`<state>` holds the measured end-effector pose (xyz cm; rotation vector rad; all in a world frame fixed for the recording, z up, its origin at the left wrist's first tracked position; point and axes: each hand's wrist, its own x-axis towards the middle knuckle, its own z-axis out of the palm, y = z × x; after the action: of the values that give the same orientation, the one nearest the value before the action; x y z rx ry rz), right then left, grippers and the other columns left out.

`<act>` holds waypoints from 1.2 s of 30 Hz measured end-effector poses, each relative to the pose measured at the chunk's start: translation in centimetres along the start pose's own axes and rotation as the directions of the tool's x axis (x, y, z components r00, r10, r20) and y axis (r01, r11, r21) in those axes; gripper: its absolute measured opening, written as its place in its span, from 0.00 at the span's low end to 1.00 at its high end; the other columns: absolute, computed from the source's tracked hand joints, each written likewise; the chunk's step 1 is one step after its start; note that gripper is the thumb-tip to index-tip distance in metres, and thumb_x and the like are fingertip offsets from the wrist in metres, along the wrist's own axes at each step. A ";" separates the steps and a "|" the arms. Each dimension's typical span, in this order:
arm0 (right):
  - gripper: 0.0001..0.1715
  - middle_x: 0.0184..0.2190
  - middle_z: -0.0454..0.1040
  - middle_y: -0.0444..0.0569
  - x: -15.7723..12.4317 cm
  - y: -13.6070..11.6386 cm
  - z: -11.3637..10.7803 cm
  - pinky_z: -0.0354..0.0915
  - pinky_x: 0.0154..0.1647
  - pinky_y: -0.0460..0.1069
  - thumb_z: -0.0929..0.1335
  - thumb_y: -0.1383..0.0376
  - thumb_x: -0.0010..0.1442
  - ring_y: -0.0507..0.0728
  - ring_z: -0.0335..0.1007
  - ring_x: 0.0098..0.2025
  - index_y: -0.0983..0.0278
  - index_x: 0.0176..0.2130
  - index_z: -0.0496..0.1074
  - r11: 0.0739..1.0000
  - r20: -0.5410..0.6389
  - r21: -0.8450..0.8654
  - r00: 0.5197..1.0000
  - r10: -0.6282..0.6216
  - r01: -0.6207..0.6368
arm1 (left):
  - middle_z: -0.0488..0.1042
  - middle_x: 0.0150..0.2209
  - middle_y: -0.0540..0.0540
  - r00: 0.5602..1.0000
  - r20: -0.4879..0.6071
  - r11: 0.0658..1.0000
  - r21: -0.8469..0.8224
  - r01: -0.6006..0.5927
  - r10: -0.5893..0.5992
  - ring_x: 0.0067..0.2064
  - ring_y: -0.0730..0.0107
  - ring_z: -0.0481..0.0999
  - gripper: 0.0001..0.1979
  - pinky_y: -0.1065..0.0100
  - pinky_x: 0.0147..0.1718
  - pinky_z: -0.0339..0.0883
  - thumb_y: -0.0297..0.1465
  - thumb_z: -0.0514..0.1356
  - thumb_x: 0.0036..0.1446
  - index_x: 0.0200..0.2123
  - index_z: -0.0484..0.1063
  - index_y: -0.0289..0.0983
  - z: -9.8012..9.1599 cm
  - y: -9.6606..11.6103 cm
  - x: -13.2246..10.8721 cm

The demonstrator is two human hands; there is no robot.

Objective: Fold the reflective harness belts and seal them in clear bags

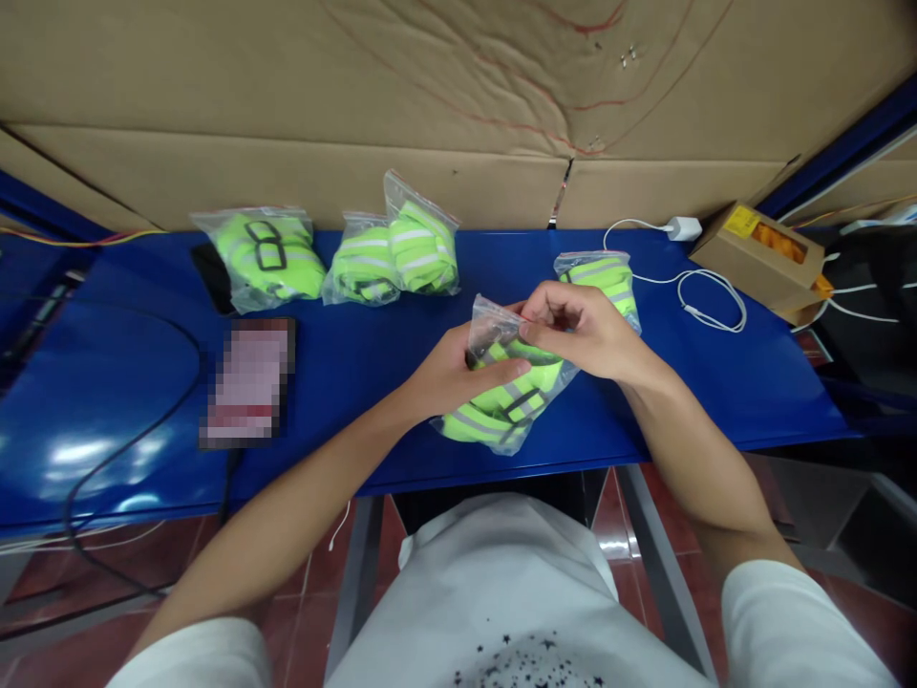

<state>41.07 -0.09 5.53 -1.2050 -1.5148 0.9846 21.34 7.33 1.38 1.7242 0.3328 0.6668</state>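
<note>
Near the front edge of the blue table, a clear zip bag [494, 420] holds neon-yellow straps with grey reflective stripes and a black buckle. My left hand [462, 371] grips the bag's upper left side, its thumb lying across the front. At the bag's top edge, my right hand [573, 325] pinches the plastic between thumb and fingers. The far fingers of my left hand are hidden behind the bag. Just beyond my right hand lies another bag of neon-yellow straps [602, 277], partly covered by that hand.
More bagged neon-yellow straps [268, 253] sit along the back, with two bags [422, 248] leaning together. A phone [248, 382] with a blurred screen lies left on the blue table [344, 382]. A white charger [684, 228] with cable and a cardboard box [752, 263] are at right.
</note>
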 end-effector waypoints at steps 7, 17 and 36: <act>0.17 0.23 0.68 0.41 0.1 0.0 -0.9 0.53 0.23 0.45 0.76 0.55 0.60 0.47 0.58 0.24 0.67 0.39 0.78 0.997 0.051 -0.037 0.996 0.068 -0.067 | 0.82 0.49 0.42 0.984 -0.166 0.996 -0.071 0.054 -0.066 0.47 0.61 0.82 0.25 0.65 0.44 0.75 0.46 0.68 0.60 0.56 0.77 0.39 -0.3 0.3 0.1; 0.26 0.21 0.66 0.40 0.2 0.8 -0.1 0.50 0.21 0.45 0.79 0.48 0.54 0.47 0.55 0.23 0.66 0.30 0.73 0.992 -0.035 -0.078 0.995 0.098 -0.100 | 0.76 0.29 0.48 0.926 -0.376 0.991 0.134 0.015 0.037 0.31 0.70 0.75 0.18 0.69 0.32 0.68 0.45 0.63 0.66 0.33 0.78 0.36 -0.6 0.1 0.2; 0.14 0.20 0.59 0.37 0.2 2.2 1.0 0.49 0.23 0.46 0.70 0.54 0.68 0.48 0.51 0.22 0.62 0.37 0.71 0.981 0.088 -0.186 0.995 -0.042 0.058 | 0.77 0.29 0.49 0.973 -0.216 0.959 0.283 -0.015 0.079 0.29 0.72 0.71 0.17 0.70 0.28 0.62 0.45 0.62 0.67 0.37 0.78 0.37 -1.3 -0.5 -0.2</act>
<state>40.57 0.48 3.25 -1.2642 -1.7282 0.8833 20.48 8.40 0.99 1.9323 0.5686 0.8879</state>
